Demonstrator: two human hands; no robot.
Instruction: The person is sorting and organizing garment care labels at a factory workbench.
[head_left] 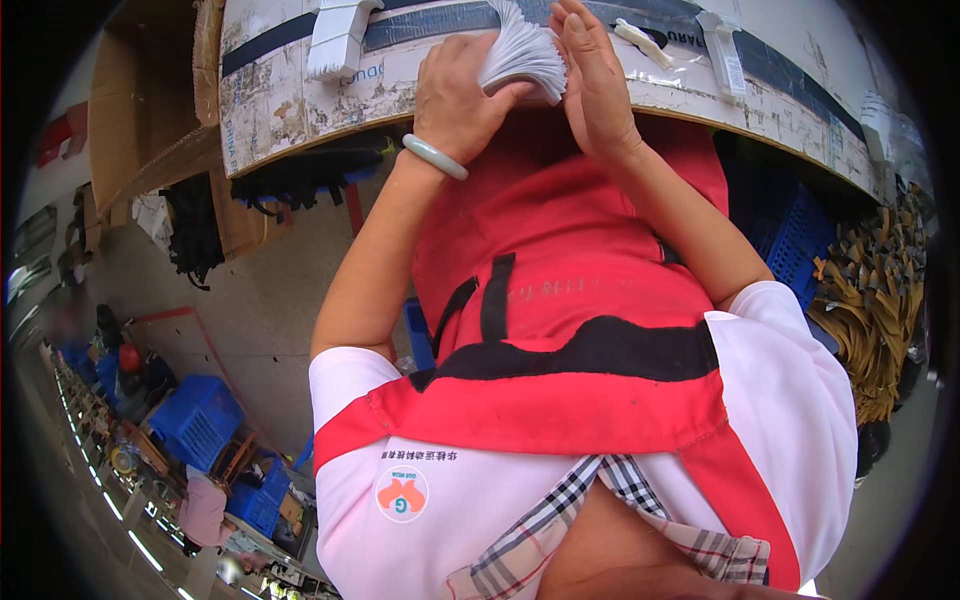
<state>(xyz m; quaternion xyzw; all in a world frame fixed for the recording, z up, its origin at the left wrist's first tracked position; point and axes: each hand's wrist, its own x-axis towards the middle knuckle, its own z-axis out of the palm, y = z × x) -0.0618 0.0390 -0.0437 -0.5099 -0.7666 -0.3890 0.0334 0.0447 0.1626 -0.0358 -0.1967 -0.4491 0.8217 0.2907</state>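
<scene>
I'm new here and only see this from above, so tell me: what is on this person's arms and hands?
Both forearms are bare, with short white sleeves ending above the elbows. The left hand has a smooth, pale green bangle round its wrist. The right hand shows no glove, ring or band. A red apron with black trim covers the front between the arms.
</scene>
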